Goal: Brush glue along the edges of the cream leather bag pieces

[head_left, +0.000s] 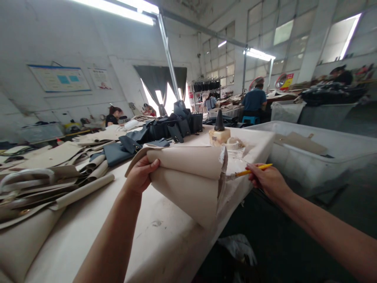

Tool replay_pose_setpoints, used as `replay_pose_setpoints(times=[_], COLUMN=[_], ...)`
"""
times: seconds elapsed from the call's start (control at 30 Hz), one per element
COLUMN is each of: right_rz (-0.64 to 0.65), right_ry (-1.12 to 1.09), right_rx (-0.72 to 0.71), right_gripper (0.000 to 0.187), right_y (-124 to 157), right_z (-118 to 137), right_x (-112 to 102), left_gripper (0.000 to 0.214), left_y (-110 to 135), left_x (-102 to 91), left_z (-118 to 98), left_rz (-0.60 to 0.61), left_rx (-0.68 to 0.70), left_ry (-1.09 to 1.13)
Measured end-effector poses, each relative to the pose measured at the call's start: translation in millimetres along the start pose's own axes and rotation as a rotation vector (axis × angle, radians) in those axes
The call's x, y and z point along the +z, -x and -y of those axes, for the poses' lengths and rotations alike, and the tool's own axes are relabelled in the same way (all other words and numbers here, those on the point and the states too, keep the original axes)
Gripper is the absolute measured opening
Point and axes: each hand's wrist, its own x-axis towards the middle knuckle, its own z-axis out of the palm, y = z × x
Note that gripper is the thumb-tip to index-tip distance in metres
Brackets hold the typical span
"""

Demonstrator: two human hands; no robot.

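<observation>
My left hand [143,173] is closed on the far left end of a beige leather-like bag piece [185,181], thumb on top, holding it folded above the table. In my right hand [266,179] is a brush [246,171] with a yellow handle, gripped between thumb and fingers. The brush tip is at the open right edge of the beige piece; whether it touches is hard to tell. White residue shows on that edge. Just behind the piece stands a stained, pale container [219,136] with a black cone [219,120] on top, beside a whitish roll [234,143].
Beige pieces [59,155] lie stacked along the table's left side. Dark blue bag pieces [165,131] are heaped at the back. A white plastic bin [306,169] stands at the right of the table [165,236]. Several people work farther off, one in a blue shirt [255,99].
</observation>
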Motion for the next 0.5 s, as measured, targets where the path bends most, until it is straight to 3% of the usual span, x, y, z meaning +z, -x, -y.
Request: replay_pose_setpoints(times=[0.23, 0.5], right_rz=[0.092, 0.161], right_ry=[0.125, 0.216], right_rx=[0.006, 0.038], right_gripper=[0.037, 0.039], right_y=[9, 47], right_z=[-1, 4], right_x=[11, 12], left_gripper=[0.033, 0.032], left_y=[-2, -2], left_x=[-2.6, -4.4], left_z=[2, 4], left_rz=[-0.015, -0.002], left_rx=[-0.011, 0.003], left_ry=[0.032, 0.066])
